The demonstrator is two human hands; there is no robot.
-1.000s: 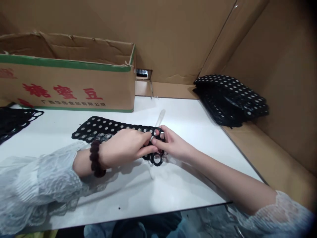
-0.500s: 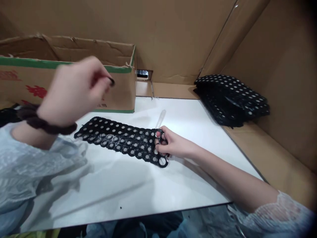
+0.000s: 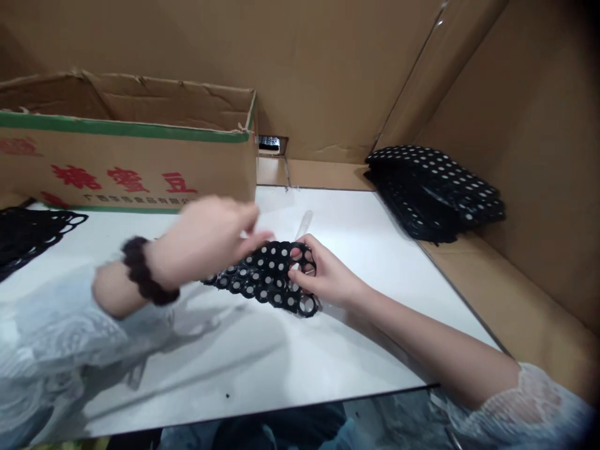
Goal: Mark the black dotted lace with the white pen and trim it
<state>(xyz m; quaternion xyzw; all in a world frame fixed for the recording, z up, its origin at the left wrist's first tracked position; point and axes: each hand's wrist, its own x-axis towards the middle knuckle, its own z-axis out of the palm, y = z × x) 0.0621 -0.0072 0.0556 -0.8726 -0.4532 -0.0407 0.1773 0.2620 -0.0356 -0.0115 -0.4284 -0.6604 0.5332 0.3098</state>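
Observation:
On the white table lies a black sheet of joined rings (image 3: pixel 262 275), many of them with pale round centres. My right hand (image 3: pixel 323 269) pinches its right end between thumb and fingers. A ring with an open hole sits at the sheet's near right corner. My left hand (image 3: pixel 206 234), blurred by motion, hovers over the sheet's left part and hides it. Its thumb and index finger are apart, and nothing shows between them. A dark beaded band (image 3: pixel 145 272) circles the left wrist.
An open cardboard box (image 3: pixel 140 162) with green edges stands at the back left. Several black dotted sheets (image 3: pixel 435 194) are piled at the right. A black ringed sheet (image 3: pixel 37 234) lies far left. A translucent stick (image 3: pixel 304 224) lies behind my right hand. Cardboard walls enclose the table.
My left hand left the sheet with a small black piece, rose before the box, and has come back over the sheet with no piece showing. My right hand keeps its hold on the sheet.

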